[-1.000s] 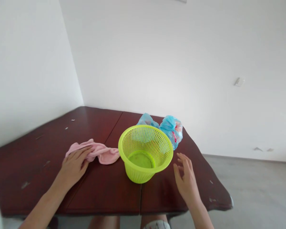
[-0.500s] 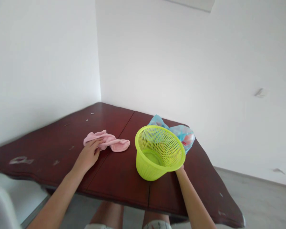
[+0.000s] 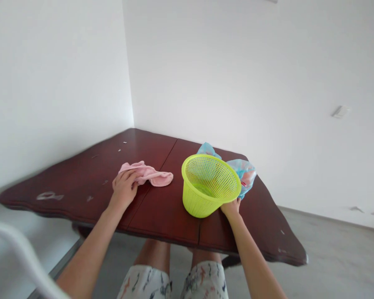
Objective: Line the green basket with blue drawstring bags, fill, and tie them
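Note:
A crumpled pink cloth (image 3: 157,177) lies on the dark red wooden table. My left hand (image 3: 124,187) rests over its near left end, fingers curled onto the fabric. To the right is a lime-green plastic basket (image 3: 196,201) with mesh sides, tipped slightly toward me and with nothing seen inside. My right hand (image 3: 231,207) is at the basket's lower right side, closed against it. The basket's rim and wall hide part of those fingers. Just behind the basket sits a thin blue plastic bag (image 3: 244,172) with reddish contents that I cannot make out.
The table (image 3: 162,211) stands in a corner against white walls. White scraps and worn marks (image 3: 50,196) dot its left part. A white curved chair part (image 3: 15,245) is at lower left. A wall switch (image 3: 341,111) is on the right wall.
My view has tipped down, so the table sits higher and more of my shorts shows. More of my right hand appears beside the basket. My left hand stays on the cloth.

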`<state>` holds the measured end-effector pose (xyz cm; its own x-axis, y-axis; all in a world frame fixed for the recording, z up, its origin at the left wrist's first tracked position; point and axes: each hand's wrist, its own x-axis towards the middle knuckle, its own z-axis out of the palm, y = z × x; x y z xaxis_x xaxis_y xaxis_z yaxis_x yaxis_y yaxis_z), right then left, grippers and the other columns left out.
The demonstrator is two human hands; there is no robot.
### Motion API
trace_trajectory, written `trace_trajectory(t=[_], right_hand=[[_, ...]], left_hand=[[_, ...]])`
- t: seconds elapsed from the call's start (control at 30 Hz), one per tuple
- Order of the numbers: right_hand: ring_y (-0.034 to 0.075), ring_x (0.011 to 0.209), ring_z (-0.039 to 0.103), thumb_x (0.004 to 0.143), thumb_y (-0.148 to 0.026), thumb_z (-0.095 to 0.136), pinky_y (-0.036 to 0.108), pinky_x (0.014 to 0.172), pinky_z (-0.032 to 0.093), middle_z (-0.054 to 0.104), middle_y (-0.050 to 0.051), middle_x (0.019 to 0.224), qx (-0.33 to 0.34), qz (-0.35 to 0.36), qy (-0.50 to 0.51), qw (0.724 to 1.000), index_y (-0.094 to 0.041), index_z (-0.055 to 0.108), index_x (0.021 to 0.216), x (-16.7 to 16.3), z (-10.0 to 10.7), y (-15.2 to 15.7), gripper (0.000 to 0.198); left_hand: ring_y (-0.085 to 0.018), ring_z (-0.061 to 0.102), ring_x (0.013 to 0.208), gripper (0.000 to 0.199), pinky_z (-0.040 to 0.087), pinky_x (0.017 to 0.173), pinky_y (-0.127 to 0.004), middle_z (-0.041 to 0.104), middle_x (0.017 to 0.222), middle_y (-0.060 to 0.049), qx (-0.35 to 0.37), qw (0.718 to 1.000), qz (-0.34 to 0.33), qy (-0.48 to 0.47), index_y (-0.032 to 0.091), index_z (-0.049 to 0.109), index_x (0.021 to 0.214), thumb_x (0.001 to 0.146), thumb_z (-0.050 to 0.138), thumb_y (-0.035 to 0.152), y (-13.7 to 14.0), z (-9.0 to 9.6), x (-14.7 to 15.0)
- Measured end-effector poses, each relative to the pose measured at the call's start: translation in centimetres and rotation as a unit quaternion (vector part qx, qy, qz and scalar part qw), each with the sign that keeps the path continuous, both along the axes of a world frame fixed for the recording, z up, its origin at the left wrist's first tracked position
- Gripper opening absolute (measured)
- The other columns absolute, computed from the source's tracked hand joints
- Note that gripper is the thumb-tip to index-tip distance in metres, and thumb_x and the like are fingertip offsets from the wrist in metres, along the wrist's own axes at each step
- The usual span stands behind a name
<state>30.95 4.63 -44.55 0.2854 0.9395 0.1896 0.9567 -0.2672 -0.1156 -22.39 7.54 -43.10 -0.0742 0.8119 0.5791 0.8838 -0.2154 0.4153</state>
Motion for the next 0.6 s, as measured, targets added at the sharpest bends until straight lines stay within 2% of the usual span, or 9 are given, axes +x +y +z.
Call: trace_trajectory(t=[0.07, 0.17, 0.3, 0.4, 0.47, 0.53, 0.6], right_hand=[[0.05, 0.169, 0.053, 0.117, -0.04, 0.04, 0.075, 0.134, 0.042, 0.062, 0.033, 0.175, -0.007, -0.015, 0.005, 1.0, -0.009, 0.067, 0.171, -0.7, -0.7, -2.3, 0.067], [0.052, 0.17, 0.05, 0.12, -0.043, 0.036, 0.074, 0.14, 0.035, 0.063, 0.038, 0.17, 0.006, -0.027, 0.012, 1.0, 0.001, 0.07, 0.161, -1.6, -1.9, -6.8, 0.069], [0.05, 0.176, 0.043, 0.122, -0.048, 0.039, 0.068, 0.147, 0.024, 0.058, 0.034, 0.178, 0.028, -0.035, 0.026, 0.999, 0.002, 0.058, 0.172, -2.3, -2.7, -11.5, 0.073], [0.049, 0.175, 0.044, 0.123, -0.049, 0.039, 0.067, 0.147, 0.024, 0.058, 0.032, 0.179, 0.032, -0.037, 0.032, 0.998, 0.0, 0.058, 0.173, -2.3, -2.8, -12.4, 0.072], [0.049, 0.176, 0.043, 0.123, -0.049, 0.04, 0.067, 0.146, 0.026, 0.055, 0.032, 0.182, 0.033, -0.036, 0.031, 0.998, 0.0, 0.057, 0.173, -2.2, -2.9, -12.2, 0.072], [0.048, 0.177, 0.043, 0.122, -0.048, 0.041, 0.066, 0.145, 0.028, 0.053, 0.031, 0.184, 0.037, -0.036, 0.03, 0.998, -0.001, 0.058, 0.173, -2.2, -3.0, -11.9, 0.071], [0.048, 0.177, 0.044, 0.122, -0.048, 0.042, 0.066, 0.145, 0.029, 0.054, 0.031, 0.183, 0.044, -0.035, 0.029, 0.998, -0.002, 0.059, 0.172, -2.2, -3.1, -11.8, 0.07]], left_hand=[[-0.044, 0.059, 0.155, 0.037, 0.044, 0.135, -0.065, 0.073, 0.163, -0.015, 0.004, 1.0, 0.03, -0.003, 0.023, 0.084, 0.133, 0.104, 0.06, 0.022, -0.4, 0.2, 0.2], [-0.044, 0.062, 0.149, 0.035, 0.046, 0.132, -0.063, 0.073, 0.157, -0.019, 0.002, 0.999, 0.039, -0.009, 0.018, 0.083, 0.129, 0.101, 0.062, 0.02, -0.5, 0.5, 0.0], [-0.042, 0.065, 0.145, 0.037, 0.046, 0.133, -0.061, 0.071, 0.151, -0.022, -0.01, 1.0, 0.009, -0.018, 0.01, 0.076, 0.135, 0.1, 0.066, 0.018, -0.5, 1.0, 0.0], [-0.042, 0.059, 0.157, 0.045, 0.04, 0.139, -0.061, 0.068, 0.16, -0.023, -0.008, 0.999, -0.015, -0.028, 0.007, 0.068, 0.143, 0.098, 0.069, 0.013, -1.2, 1.9, 0.6], [-0.041, 0.056, 0.162, 0.049, 0.038, 0.142, -0.061, 0.066, 0.166, -0.024, 0.025, 0.998, -0.033, -0.05, 0.006, 0.066, 0.145, 0.096, 0.07, 0.008, -2.4, 3.0, 0.9], [-0.04, 0.059, 0.163, 0.048, 0.041, 0.142, -0.061, 0.066, 0.168, -0.024, 0.09, 0.989, -0.054, -0.102, 0.006, 0.067, 0.145, 0.097, 0.069, 0.007, -4.3, 4.9, 1.0], [-0.035, 0.067, 0.155, 0.042, 0.051, 0.137, -0.059, 0.068, 0.167, -0.021, 0.146, 0.972, -0.069, -0.171, 0.009, 0.066, 0.147, 0.105, 0.067, 0.012, -6.6, 7.4, 0.9]])
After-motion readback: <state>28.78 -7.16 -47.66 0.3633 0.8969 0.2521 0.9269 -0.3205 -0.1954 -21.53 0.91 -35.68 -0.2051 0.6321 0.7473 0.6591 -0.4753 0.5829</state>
